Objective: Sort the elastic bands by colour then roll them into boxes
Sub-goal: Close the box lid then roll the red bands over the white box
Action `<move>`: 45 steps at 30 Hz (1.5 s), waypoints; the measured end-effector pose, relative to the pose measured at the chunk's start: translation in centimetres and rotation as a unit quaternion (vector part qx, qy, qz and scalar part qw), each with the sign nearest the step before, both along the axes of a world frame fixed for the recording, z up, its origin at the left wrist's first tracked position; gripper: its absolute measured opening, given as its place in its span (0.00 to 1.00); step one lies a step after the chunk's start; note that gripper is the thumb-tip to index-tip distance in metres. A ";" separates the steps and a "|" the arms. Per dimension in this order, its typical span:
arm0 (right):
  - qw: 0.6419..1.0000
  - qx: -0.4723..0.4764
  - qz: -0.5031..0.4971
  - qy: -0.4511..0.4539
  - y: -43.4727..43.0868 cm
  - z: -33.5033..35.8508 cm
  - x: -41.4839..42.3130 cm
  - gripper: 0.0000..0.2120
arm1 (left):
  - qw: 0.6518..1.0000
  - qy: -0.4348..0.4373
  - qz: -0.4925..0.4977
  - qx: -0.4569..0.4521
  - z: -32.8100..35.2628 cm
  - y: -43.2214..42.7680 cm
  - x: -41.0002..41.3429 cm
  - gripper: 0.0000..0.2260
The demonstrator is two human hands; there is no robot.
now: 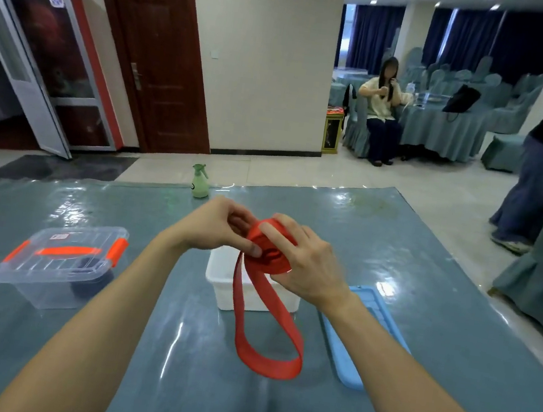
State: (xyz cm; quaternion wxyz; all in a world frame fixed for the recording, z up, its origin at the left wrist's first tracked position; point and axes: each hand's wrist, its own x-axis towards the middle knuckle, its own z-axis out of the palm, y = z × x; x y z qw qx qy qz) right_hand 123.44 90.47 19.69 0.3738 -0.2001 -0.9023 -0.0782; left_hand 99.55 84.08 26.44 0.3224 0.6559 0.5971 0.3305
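Observation:
A red elastic band (259, 339) is partly wound into a roll held above the table. My left hand (219, 226) pinches the roll from the left. My right hand (304, 262) wraps over its right side with fingers spread across it. The band's loose end hangs down in a long loop that touches the table. Right behind and under the roll stands an open white box (219, 275). At the left sits a clear box (59, 261) with orange clips and an orange handle, lid on, something dark inside.
A light blue lid (351, 351) lies on the table right of the white box, partly under my right forearm. A small green spray bottle (200, 182) stands at the far table edge. Two people and covered chairs are in the room beyond.

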 end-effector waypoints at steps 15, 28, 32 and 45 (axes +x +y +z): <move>0.913 -0.404 -0.041 -0.050 1.7 0.7 0.8 0.32 | 0.924 0.378 -0.027 0.038 2.7 0.9 3.7 0.22; 0.886 -0.463 0.009 -0.015 0.1 1.6 -1.8 0.22 | 0.944 0.325 -0.048 -0.012 3.0 0.3 1.4 0.27; 0.814 -0.568 0.062 0.104 0.0 1.1 -0.4 0.25 | 0.990 0.118 -0.053 -0.049 0.4 -1.1 -1.8 0.26; 0.750 -0.636 0.095 0.153 -1.1 -2.7 1.4 0.32 | 0.994 0.098 -0.044 -0.023 -1.3 -0.2 0.6 0.20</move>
